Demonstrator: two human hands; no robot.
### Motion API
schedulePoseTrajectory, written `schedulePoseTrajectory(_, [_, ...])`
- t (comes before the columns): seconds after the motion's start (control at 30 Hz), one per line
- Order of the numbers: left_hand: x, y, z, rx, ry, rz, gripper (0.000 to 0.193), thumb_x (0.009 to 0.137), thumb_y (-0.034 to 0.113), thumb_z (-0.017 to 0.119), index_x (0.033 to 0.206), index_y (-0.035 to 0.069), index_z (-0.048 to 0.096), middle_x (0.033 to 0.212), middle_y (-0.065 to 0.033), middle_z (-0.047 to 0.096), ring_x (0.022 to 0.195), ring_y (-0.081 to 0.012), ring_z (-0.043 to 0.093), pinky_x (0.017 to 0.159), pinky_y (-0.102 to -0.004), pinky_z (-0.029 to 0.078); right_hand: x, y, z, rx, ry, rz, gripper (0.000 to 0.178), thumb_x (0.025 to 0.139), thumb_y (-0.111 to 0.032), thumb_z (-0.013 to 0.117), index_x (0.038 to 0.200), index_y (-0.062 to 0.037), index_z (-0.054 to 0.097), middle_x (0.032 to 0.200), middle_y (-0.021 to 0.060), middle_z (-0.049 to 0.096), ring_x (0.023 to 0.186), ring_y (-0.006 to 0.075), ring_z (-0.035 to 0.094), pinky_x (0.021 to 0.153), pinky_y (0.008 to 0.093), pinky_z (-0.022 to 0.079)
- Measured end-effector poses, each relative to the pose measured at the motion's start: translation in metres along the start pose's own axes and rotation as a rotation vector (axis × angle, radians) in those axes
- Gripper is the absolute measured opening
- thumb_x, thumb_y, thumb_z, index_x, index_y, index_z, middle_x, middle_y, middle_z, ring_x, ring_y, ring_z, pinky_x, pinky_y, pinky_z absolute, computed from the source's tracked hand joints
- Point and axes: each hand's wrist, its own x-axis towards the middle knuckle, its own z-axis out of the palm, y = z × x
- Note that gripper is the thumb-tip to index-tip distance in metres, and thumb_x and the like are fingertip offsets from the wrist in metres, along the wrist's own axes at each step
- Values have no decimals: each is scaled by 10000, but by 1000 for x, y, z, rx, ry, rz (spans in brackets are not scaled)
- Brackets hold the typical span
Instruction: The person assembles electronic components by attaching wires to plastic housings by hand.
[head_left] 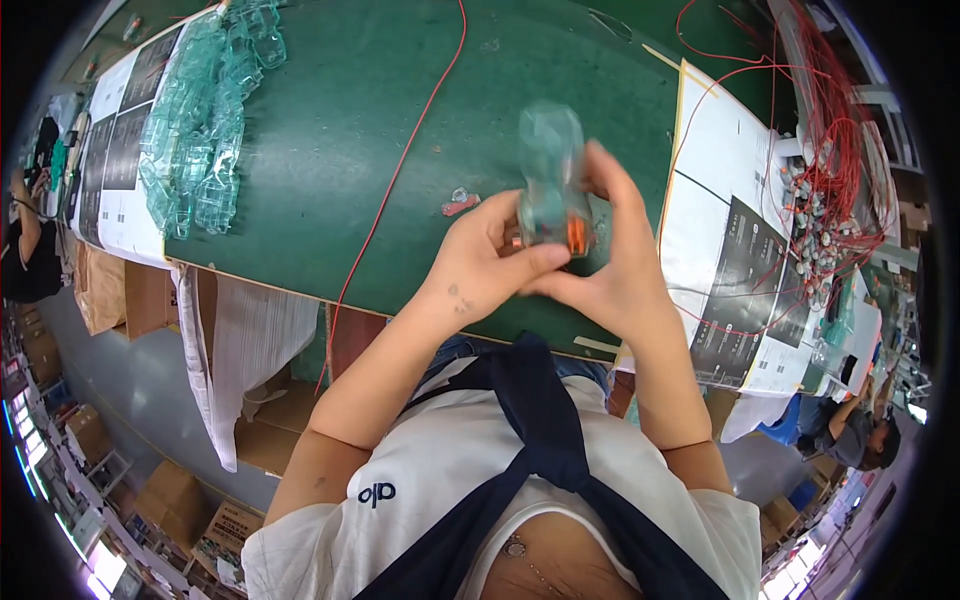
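Gripping one clear casing [551,170], two hands [560,265]

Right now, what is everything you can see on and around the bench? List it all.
Clear teal-tinted plastic shell with orange parts inside: one, held in both hands above the bench.
Clear teal plastic shells in a pile: many, far left of the bench.
Green bench mat: one, centre.
Thin red wire: one, running across the mat.
Small clear and red part: one, on the mat near the hands.
Red-wired small parts in a heap: many, right.
Printed sheets: several, black and white, at both ends.
Cardboard boxes: several, brown, on the floor at left.
Left hand: gripping the shell.
Right hand: gripping the shell.
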Motion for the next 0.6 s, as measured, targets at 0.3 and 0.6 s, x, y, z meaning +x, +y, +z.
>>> schedulePoseTrajectory(0.3, [11,14,5,18,39,-20,444,787,-48,706,1215,-31,590,1079,-111,668,951,-158,622,874,-274,505,17,27,-3,355,-151,36,634,808,-89,697,1383,3,446,1210,155,605,929,225,595,887,335,452])
schedulePoseTrajectory(0.6, [257,123,-114,700,567,202,396,819,283,756,1026,-41,661,869,-69,706,833,-147,662,746,-262,536,45,62,-49,-641,-38,29,347,901,-77,559,1245,-84,607,947,112,662,685,283,613,635,363,469])
